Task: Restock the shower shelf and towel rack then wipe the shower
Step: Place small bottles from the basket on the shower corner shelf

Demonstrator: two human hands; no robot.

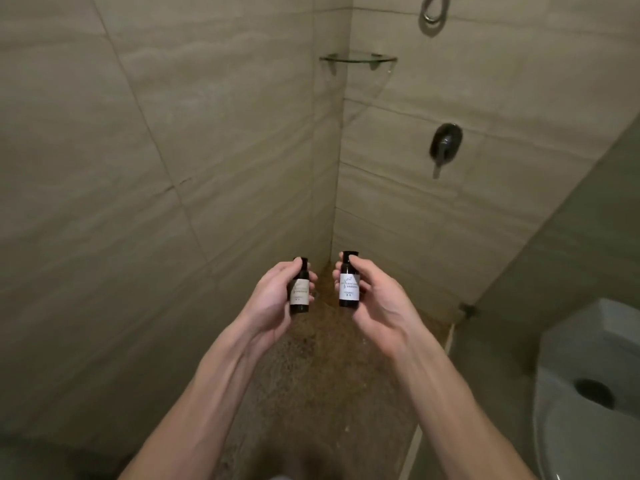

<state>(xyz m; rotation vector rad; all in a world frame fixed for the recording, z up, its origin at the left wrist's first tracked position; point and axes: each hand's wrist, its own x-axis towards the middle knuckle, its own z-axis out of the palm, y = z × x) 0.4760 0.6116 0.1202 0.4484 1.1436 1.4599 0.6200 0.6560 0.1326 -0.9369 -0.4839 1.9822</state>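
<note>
My left hand (273,299) grips a small dark bottle with a beige label (300,292), held upright. My right hand (372,297) grips a second small dark bottle with a white label (349,285), also upright. Both bottles are side by side in front of me, over the shower floor. A glass corner shelf (358,58) is fixed high in the corner of the tiled walls, well above both hands, and nothing stands on it.
A dark shower mixer handle (445,142) is mounted on the right wall, with a metal hose loop (433,13) above it. A glass partition edge (540,233) runs on the right. A white toilet (588,382) stands at the lower right. The pebbled floor (311,375) lies below.
</note>
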